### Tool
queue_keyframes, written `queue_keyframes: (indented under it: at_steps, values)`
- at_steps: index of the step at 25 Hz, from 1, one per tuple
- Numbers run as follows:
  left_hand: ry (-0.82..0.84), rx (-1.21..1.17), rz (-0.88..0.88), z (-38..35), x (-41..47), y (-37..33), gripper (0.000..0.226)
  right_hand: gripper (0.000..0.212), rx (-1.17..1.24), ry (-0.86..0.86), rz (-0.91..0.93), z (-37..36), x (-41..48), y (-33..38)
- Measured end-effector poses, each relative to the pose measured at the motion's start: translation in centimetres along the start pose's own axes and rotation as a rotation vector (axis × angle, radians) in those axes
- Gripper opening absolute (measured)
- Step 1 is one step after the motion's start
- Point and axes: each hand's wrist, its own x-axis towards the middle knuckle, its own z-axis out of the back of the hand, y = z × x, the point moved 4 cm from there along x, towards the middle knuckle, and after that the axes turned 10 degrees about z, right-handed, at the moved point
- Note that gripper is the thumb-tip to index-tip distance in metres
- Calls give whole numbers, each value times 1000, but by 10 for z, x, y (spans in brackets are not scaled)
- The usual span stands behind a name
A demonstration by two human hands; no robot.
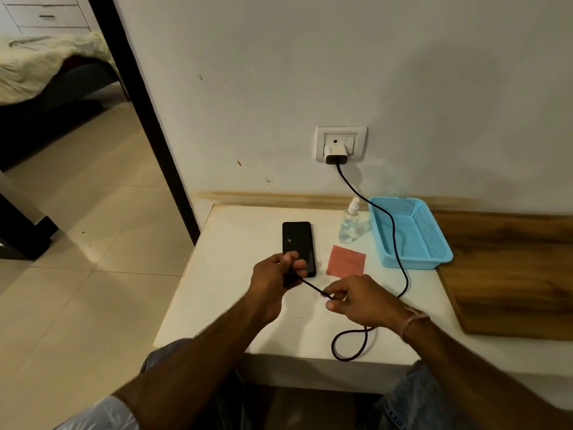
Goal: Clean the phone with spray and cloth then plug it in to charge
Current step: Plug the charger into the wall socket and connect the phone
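the phone (298,243) lies flat on the white table (229,274), dark screen up, its long side running from 6 to 12 o'clock. the left hand (273,282) is at the phone's 6 o'clock end. its fingers are curled and its fingertips lie over the lower edge of the screen, where they pinch the end of the black cable (314,287). i cannot tell if the plug is already inside the phone, because the fingers hide it.

the right hand (362,301) is at about 4 o'clock from the phone, just above the table. its thumb and first fingers are bent and pinch the same cable a little further along, and the other fingers are loosely curled. behind this hand the cable makes a loop near the table's front edge, then it goes up over the blue basket (434,240) to the white charger (335,153) in the wall socket (341,133), at about 1 o'clock from the phone.

the pink cloth (345,260) lies flat at 3 o'clock, just beside the phone but not touching it. the spray bottle (349,226) stands upright at 2 o'clock, between the phone and the basket. a wooden board (511,274) lies further at 3 o'clock, beside the basket.
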Motion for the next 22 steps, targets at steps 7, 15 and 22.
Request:
queue_keyframes:
  at_steps: [7, 15, 22]
  values:
    - [55, 464, -336, -30, -4, 27, 20, 30, 623, -394, -138, 3, 55, 20]
    - [154, 1692, -594, -17, 53, -46, 58, 21, 605, -649, -107, 22, 87, -17]
    - [529, 2756, -941, -41, 114, -54, 107, 24, 540, -629, 51, 27, 103, -44]
